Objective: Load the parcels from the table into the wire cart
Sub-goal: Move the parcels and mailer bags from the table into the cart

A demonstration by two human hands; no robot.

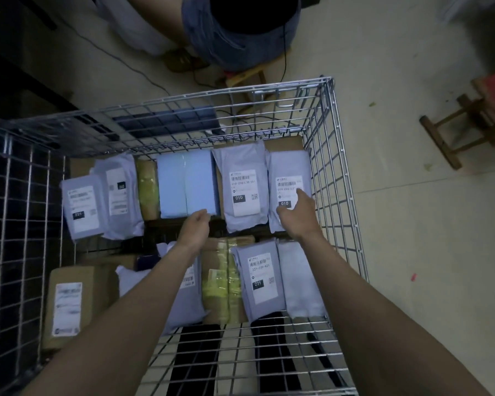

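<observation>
I look down into the wire cart, which holds several parcels in two rows. In the far row lie grey mailers, a yellow-taped box, a light blue parcel and two grey mailers with "010" labels. My right hand rests with straight fingers on the rightmost "010" mailer. My left hand hovers at the near edge of the blue parcel, fingers loosely curled, holding nothing. The near row has a brown box, a yellow-taped box and a "231" mailer.
A person in denim sits on a low stool just beyond the cart's far side. Cables run over the tiled floor there. A wooden stool stands at the right. The cart's near wire panel lies below my forearms.
</observation>
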